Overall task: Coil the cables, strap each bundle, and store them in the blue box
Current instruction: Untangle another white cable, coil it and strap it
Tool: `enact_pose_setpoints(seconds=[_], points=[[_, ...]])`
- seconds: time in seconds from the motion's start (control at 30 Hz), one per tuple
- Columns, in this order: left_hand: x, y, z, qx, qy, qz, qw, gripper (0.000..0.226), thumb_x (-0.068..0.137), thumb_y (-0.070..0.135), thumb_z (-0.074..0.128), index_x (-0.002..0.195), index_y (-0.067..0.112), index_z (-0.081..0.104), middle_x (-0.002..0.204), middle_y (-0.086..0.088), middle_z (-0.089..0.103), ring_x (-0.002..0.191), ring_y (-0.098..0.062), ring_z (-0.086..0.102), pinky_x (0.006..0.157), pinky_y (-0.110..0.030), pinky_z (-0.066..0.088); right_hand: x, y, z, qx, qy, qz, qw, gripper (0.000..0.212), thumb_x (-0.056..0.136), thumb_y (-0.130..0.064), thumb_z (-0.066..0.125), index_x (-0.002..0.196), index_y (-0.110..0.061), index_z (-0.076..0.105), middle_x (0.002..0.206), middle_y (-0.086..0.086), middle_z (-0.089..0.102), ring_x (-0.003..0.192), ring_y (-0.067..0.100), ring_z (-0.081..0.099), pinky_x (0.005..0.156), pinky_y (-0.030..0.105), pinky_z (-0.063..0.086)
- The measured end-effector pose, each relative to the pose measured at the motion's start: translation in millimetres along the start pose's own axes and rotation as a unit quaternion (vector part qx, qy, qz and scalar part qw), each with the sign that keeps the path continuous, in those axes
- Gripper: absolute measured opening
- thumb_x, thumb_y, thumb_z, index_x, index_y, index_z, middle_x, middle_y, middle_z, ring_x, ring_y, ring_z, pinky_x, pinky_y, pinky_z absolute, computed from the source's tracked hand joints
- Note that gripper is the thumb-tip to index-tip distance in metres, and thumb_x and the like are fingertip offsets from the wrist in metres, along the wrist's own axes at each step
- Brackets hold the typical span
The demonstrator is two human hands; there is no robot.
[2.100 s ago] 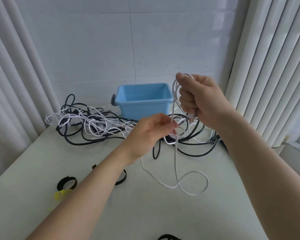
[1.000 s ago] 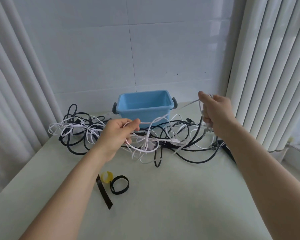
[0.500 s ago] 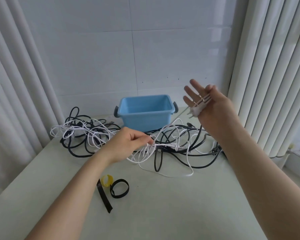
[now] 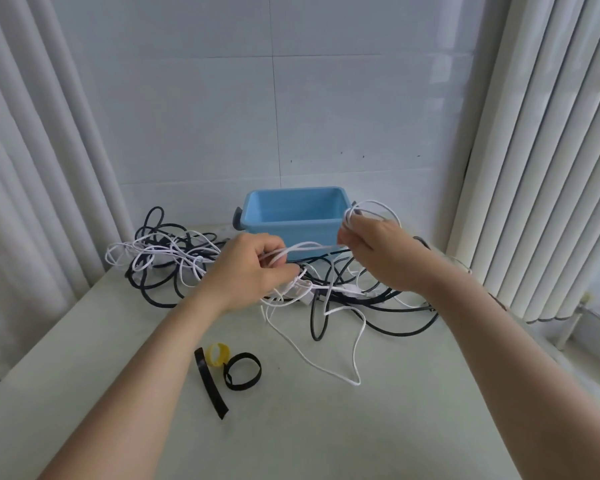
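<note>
"White curtains (image 4: 541, 150) hang down on both sides, and a tiled wall (image 4: 205, 109) is at the back. What is the big flat thing?"

"That is the pale table (image 4: 326, 438). A person's two bare arms reach out over it."

"What is all that mess on it?"

"A heap of black cables (image 4: 400, 329) and thin white cables (image 4: 160, 252), all mixed up. It lies across the back half of the table."

"Where is the blue box (image 4: 293, 216)?"

"It sits at the back of the table, close to the wall, right behind the heap. Its top is open, and it has a dark handle on its left end."

"What are the hands doing?"

"The left hand (image 4: 246, 275) has its fingers curled round a few strands of a white cable (image 4: 307, 247). The right hand (image 4: 378, 252) pinches the same white cable, and small loops poke up above its fingers. Both hands are up off the table, in front of the box. The cable runs from one hand to the other. A long loop of it hangs down and lies on the table, nearer the person."

"And the little things by the left arm?"

"Three straps. A flat black strap (image 4: 211, 388) lies stretched out. A black ring strap (image 4: 242, 371) is curled in a circle just beside it. A yellow strap (image 4: 217, 355), rolled up small, sits just beside both."
</note>
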State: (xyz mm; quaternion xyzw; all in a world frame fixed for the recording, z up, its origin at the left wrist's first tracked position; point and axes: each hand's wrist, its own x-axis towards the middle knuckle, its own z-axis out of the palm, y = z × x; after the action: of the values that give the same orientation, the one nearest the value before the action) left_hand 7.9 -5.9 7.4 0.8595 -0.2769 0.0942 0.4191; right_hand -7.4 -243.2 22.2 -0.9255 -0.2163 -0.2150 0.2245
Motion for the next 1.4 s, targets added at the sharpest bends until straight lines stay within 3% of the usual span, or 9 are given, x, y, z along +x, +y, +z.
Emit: enact_pose_setpoints(seconds=[0.13, 0.3, 0.4, 0.53, 0.8, 1.03, 1.1, 1.27, 1.4], points=[[1.1, -3.1, -3.8, 0.028, 0.063, 0.013, 0.997, 0.013, 0.083, 0.013, 0.077, 0.082, 0.026, 0.073, 0.071, 0.016, 0.064, 0.056, 0.000, 0.053, 0.054, -0.011, 0.042, -2.5, -4.0, -6.7, 0.046, -0.012, 0.026, 0.999, 0.042, 0.096, -0.026, 0.062, 0.064, -0.014, 0.037, 0.065, -0.001, 0.043, 0.055, 0.010, 0.034, 0.054, 0.020, 0.034], [2.1, -15.3, -10.3, -0.028, 0.081, -0.028, 0.996, 0.030, 0.095, -0.001, 0.057, 0.104, 0.017, 0.079, 0.079, 0.000, 0.077, 0.069, -0.016, 0.073, 0.064, -0.025, 0.059, -7.6, 0.3, -12.2, 0.129, 0.054, 0.069, 0.988, 0.046, 0.088, -0.025, 0.074, 0.063, 0.001, 0.046, 0.055, -0.002, 0.037, 0.047, 0.008, 0.029, 0.045, 0.015, 0.027], [3.0, -26.6, -9.5, -0.106, 0.119, -0.109, 0.981, 0.035, 0.096, -0.004, 0.047, 0.100, 0.014, 0.077, 0.077, -0.006, 0.077, 0.068, -0.024, 0.074, 0.063, -0.031, 0.060, -8.4, 3.3, -15.5, 0.223, 0.140, 0.120, 0.957, 0.042, 0.090, -0.030, 0.072, 0.071, 0.003, 0.055, 0.057, 0.007, 0.046, 0.046, 0.013, 0.035, 0.043, 0.026, 0.031], [0.9, -46.1, -8.6, -0.123, 0.150, -0.210, 0.958, 0.035, 0.095, -0.001, 0.043, 0.093, 0.017, 0.074, 0.080, -0.005, 0.075, 0.064, -0.017, 0.069, 0.054, -0.025, 0.054, -5.4, 15.9, -15.6, 0.295, 0.301, 0.205, 0.883, 0.033, 0.090, -0.025, 0.071, 0.068, -0.007, 0.054, 0.057, 0.010, 0.042, 0.050, 0.019, 0.041, 0.036, 0.019, 0.029], [0.0, -73.6, -7.3, -0.144, 0.221, -0.303, 0.916, 0.035, 0.093, -0.004, 0.043, 0.095, 0.013, 0.073, 0.090, -0.006, 0.072, 0.060, -0.015, 0.060, 0.052, -0.024, 0.052, -12.6, 46.9, -11.4, 0.243, 0.436, 0.317, 0.807, 0.044, 0.078, -0.027, 0.063, 0.054, -0.021, 0.026, 0.058, 0.004, 0.029, 0.061, 0.019, 0.025, 0.057, 0.034, 0.025], [0.8, -60.4, -3.4, -0.041, 0.299, -0.224, 0.927, 0.035, 0.083, 0.014, 0.078, 0.112, 0.017, 0.059, 0.086, 0.006, 0.052, 0.071, -0.011, 0.055, 0.061, -0.027, 0.045, -9.2, 36.7, -6.6, 0.327, 0.272, 0.310, 0.851, 0.031, 0.090, -0.035, 0.067, 0.073, -0.012, 0.055, 0.054, 0.010, 0.041, 0.038, 0.017, 0.035, 0.041, 0.025, 0.027], [3.3, -44.9, -2.8, -0.015, 0.314, -0.179, 0.932, 0.038, 0.078, 0.014, 0.081, 0.106, 0.019, 0.056, 0.087, 0.003, 0.053, 0.075, -0.018, 0.057, 0.064, -0.032, 0.048, -6.5, 23.9, -7.6, 0.372, 0.201, 0.281, 0.861, 0.042, 0.094, -0.033, 0.065, 0.058, -0.017, 0.054, 0.046, 0.001, 0.040, 0.036, 0.015, 0.030, 0.044, 0.026, 0.027], [4.4, -4.1, 9.6, 0.082, 0.320, 0.015, 0.944, 0.033, 0.077, 0.000, 0.071, 0.105, 0.016, 0.062, 0.103, 0.001, 0.061, 0.069, -0.012, 0.059, 0.064, -0.014, 0.043, -3.0, -0.6, -15.4, 0.533, 0.075, 0.267, 0.799, 0.056, 0.101, -0.030, 0.055, 0.051, -0.024, 0.030, 0.048, -0.004, 0.017, 0.043, 0.011, 0.014, 0.042, 0.020, 0.021], [5.9, 7.6, 25.2, -0.042, 0.160, -0.049, 0.985, 0.046, 0.093, 0.018, 0.065, 0.138, 0.020, 0.053, 0.134, 0.008, 0.054, 0.100, -0.004, 0.061, 0.084, -0.010, 0.045, -4.8, -12.8, -23.7, 0.602, -0.017, 0.258, 0.755, 0.053, 0.100, -0.034, 0.050, 0.061, -0.026, 0.016, 0.048, -0.006, 0.013, 0.037, 0.009, 0.013, 0.036, 0.018, 0.020]])
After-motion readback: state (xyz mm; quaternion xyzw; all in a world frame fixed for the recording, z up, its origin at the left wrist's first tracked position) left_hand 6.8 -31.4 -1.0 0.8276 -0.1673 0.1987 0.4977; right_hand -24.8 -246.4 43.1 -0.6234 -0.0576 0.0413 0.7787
